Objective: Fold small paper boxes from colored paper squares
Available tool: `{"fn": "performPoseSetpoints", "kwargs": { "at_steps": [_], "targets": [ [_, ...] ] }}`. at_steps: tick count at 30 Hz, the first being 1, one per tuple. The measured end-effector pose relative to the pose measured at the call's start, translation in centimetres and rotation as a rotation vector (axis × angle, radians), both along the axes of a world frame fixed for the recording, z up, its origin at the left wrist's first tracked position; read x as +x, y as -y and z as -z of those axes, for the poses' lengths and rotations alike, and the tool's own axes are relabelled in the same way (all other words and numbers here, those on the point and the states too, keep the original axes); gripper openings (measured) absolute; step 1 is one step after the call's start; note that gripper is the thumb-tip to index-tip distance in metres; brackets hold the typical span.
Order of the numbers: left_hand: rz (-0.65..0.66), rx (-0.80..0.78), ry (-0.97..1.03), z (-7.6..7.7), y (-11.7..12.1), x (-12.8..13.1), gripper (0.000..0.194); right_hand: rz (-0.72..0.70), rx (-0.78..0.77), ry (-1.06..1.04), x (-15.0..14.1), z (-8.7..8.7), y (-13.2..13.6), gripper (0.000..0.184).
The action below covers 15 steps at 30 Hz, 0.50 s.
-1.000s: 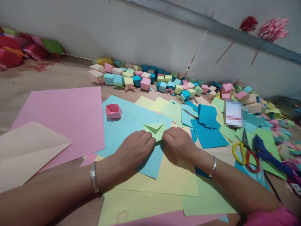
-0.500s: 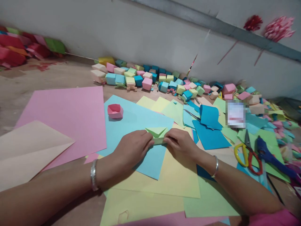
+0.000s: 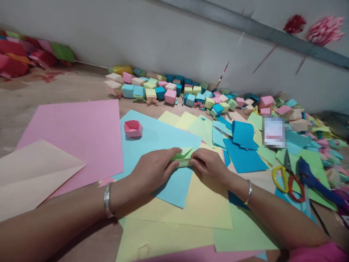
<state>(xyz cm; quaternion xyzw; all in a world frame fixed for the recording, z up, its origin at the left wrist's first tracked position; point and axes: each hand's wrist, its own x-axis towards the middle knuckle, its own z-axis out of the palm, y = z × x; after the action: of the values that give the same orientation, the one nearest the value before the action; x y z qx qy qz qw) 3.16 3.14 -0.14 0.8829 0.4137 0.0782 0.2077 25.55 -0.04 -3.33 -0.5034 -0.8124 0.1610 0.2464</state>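
Observation:
A light green piece of folded paper [image 3: 184,162] lies between my two hands, over a light blue sheet [image 3: 160,134]. At its left end, my left hand [image 3: 152,168] grips it, thumb in front and fingers behind. My right hand [image 3: 208,162] pinches the right end between thumb and curled fingers. Pointed flaps rise behind a narrow band along the front edge; the fingers hide both ends. Beyond my left hand, a small open pink paper box [image 3: 133,128] stands on the blue sheet.
Yellow-and-red-handled scissors [image 3: 289,183] and a blue glue gun [image 3: 313,178] lie at right. Dark blue paper [image 3: 244,160] is near them. A large pink sheet [image 3: 81,134] and a cream sheet [image 3: 32,174] cover the left. Several small paper boxes [image 3: 171,96] line the wall.
The fingers of my left hand have lifted and shifted over the folded paper's back flap, with the thumb in front. My right hand keeps its pinch at the same spot.

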Motion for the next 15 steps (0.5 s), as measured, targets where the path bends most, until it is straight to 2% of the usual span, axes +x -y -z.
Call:
{"fn": "performPoseSetpoints", "kwargs": {
  "at_steps": [3, 10, 15],
  "targets": [
    [0.053, 0.016, -0.028, 0.2, -0.3, 0.0, 0.027, 0.044, -0.008, -0.024, -0.1, 0.0, 0.1, 0.018],
    [0.026, 0.026, -0.044, 0.6, -0.1, 0.2, 0.025, 0.055, 0.040, 0.060, -0.7, 0.1, 0.4, 0.025],
    [-0.001, 0.127, -0.034, 0.5, -0.1, 0.1, 0.019, 0.110, 0.052, 0.120, -1.4, 0.0, 0.9, 0.022]
  ]
}}
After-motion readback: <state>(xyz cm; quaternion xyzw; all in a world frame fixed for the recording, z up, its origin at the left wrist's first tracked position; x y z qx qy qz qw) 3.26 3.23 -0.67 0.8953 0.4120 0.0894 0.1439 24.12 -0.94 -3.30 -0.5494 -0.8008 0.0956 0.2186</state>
